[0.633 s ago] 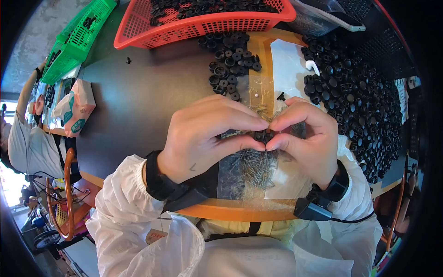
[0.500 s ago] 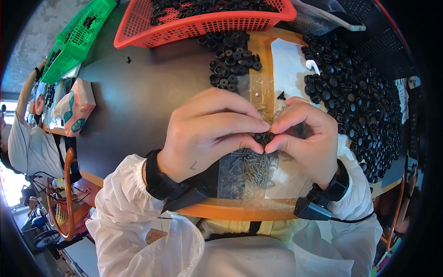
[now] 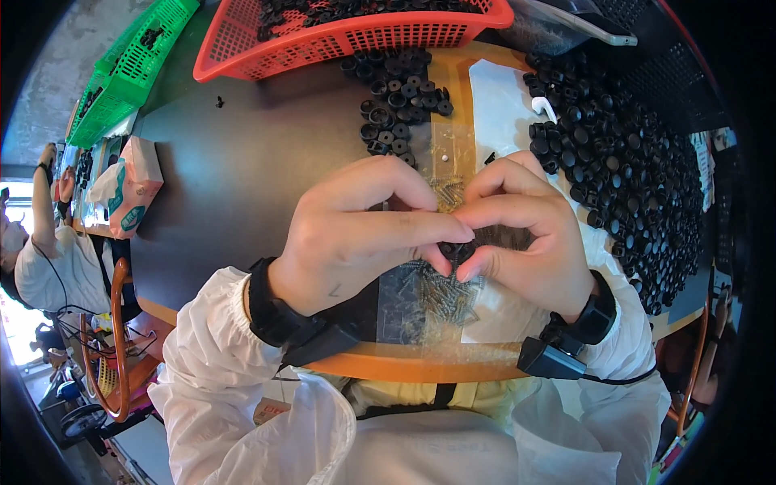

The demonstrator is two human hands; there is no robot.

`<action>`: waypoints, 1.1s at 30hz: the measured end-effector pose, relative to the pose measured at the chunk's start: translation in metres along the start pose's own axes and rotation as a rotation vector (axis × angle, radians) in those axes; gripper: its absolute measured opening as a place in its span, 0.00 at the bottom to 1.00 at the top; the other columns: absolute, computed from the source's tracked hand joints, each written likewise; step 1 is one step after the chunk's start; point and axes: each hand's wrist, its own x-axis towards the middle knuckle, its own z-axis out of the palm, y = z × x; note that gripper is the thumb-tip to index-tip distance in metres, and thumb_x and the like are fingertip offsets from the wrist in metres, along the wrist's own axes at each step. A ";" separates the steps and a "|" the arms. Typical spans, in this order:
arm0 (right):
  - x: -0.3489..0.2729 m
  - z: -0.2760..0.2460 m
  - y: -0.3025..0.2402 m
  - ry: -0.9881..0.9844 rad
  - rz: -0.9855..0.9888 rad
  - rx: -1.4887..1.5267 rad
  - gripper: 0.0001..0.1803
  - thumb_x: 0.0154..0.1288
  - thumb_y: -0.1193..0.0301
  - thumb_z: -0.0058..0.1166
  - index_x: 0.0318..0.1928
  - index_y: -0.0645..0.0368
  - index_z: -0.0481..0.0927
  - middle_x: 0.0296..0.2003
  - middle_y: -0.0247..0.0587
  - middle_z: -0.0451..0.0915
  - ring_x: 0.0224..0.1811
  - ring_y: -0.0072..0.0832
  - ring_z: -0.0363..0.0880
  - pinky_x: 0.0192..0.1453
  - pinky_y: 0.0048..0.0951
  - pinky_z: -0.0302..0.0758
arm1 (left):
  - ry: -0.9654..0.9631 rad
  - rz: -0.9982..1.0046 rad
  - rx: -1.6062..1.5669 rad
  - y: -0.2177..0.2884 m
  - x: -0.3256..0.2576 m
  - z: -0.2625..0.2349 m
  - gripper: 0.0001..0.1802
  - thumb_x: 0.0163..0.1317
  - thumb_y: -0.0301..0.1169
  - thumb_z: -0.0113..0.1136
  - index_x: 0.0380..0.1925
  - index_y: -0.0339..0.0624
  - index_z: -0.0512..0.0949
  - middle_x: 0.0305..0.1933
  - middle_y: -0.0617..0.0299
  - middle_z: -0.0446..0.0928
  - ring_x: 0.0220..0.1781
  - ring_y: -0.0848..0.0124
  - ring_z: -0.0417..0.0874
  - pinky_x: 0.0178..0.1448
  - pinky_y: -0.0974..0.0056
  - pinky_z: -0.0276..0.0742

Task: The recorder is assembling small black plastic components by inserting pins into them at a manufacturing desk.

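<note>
Between my fingertips is a small black round plastic part (image 3: pixel 457 251), mostly hidden by the fingers. My left hand (image 3: pixel 343 230) is closed, its thumb and fingers pinching the part from the left. From the other side my right hand (image 3: pixel 525 234) pinches it too, thumb below and fingers above. Under both hands lies a heap of small metal springs (image 3: pixel 446 301) on a clear plastic sheet. Just beyond the fingers more springs (image 3: pixel 449 194) show. Black ring-shaped parts (image 3: pixel 396 113) sit in a loose group past my left hand.
A large pile of black caps (image 3: pixel 622 178) covers the right side. A red basket (image 3: pixel 347 40) of black parts stands at the back. A white earbud (image 3: pixel 545 107) lies by the caps. At left are a tissue pack (image 3: pixel 139 190), a green basket (image 3: pixel 133 77) and another person (image 3: pixel 61 267).
The fingers of both hands have shifted slightly around the black part, with the right fingers more curled. The whole view has moved a little. The other person's arm has changed position.
</note>
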 end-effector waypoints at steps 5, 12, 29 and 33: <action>0.000 -0.005 0.002 -0.035 -0.049 0.023 0.18 0.37 0.68 0.76 0.34 0.54 0.89 0.33 0.29 0.78 0.42 0.31 0.71 0.48 0.31 0.67 | -0.036 -0.034 -0.015 0.006 -0.002 0.004 0.16 0.45 0.13 0.68 0.37 0.35 0.86 0.36 0.58 0.73 0.32 0.71 0.79 0.32 0.71 0.84; -0.002 -0.003 0.009 -0.028 -0.105 0.003 0.19 0.34 0.60 0.77 0.30 0.50 0.88 0.31 0.25 0.76 0.40 0.29 0.72 0.62 0.43 0.59 | -0.035 0.071 0.162 0.009 0.000 0.002 0.11 0.47 0.19 0.69 0.34 0.36 0.85 0.31 0.61 0.77 0.30 0.70 0.80 0.31 0.70 0.81; 0.003 -0.002 -0.001 -0.054 -0.183 0.007 0.20 0.40 0.66 0.75 0.36 0.54 0.82 0.35 0.33 0.77 0.42 0.37 0.73 0.57 0.40 0.67 | -0.047 0.164 0.118 -0.003 0.000 -0.001 0.24 0.36 0.20 0.75 0.40 0.42 0.86 0.35 0.64 0.72 0.33 0.70 0.77 0.35 0.69 0.75; 0.002 -0.003 -0.002 -0.095 -0.193 0.079 0.19 0.39 0.68 0.73 0.34 0.56 0.80 0.32 0.35 0.77 0.39 0.38 0.74 0.58 0.42 0.67 | -0.072 0.233 0.139 -0.004 0.001 0.003 0.27 0.35 0.23 0.77 0.43 0.44 0.86 0.36 0.64 0.73 0.32 0.68 0.78 0.35 0.67 0.75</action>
